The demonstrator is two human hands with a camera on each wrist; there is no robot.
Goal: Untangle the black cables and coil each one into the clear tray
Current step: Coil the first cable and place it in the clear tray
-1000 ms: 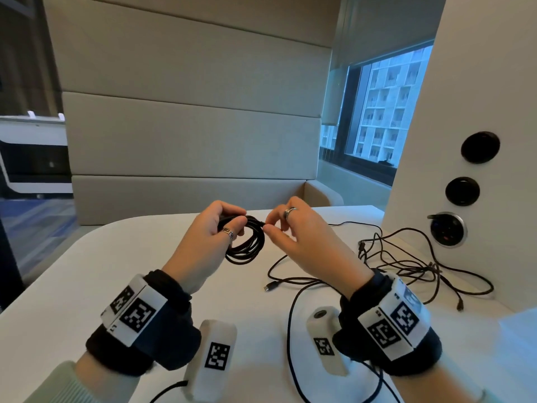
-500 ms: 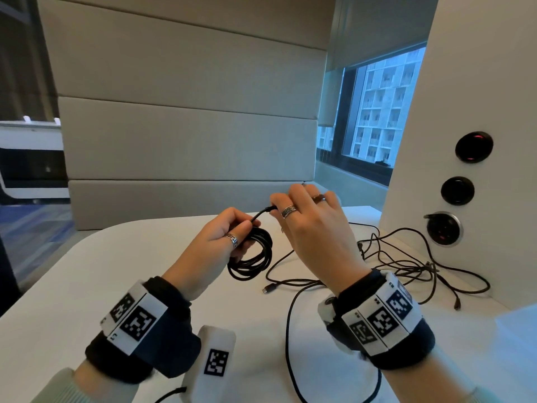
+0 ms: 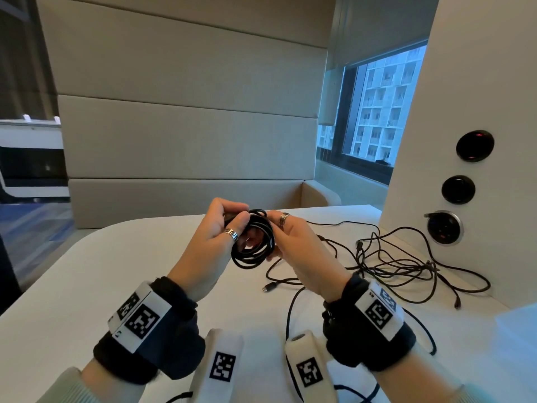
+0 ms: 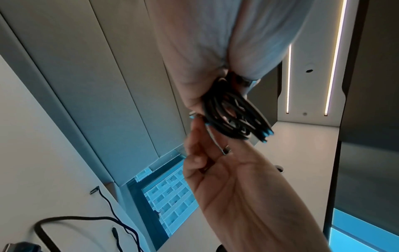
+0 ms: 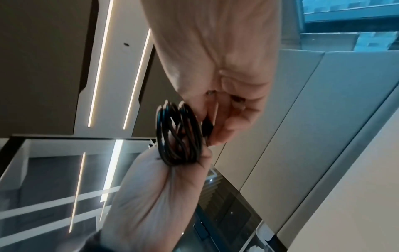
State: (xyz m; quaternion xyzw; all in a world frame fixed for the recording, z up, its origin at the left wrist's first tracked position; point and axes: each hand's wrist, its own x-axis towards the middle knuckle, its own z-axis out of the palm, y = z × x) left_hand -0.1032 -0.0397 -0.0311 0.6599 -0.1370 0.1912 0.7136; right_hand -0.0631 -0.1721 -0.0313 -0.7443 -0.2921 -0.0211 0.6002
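Observation:
A coiled black cable is held up above the white table, between both hands. My left hand grips the coil's left side, fingers curled round the strands. My right hand pinches its right side. The left wrist view shows the coil clamped under my left hand, with my right hand reaching up to it. In the right wrist view my right hand pinches a dark cable end beside the coil. A tangle of black cables lies on the table to the right. A pale translucent corner, perhaps the tray, shows at the right edge.
A white pillar with round black sockets stands at the right, just behind the tangle. A loose plug lies under my hands, and a thicker black cable runs toward me. A padded bench wall stands beyond the table.
My right hand has dropped from above the coil onto its right side. The loose end it was leading is now wound in. Both hands have lifted the coil slightly.

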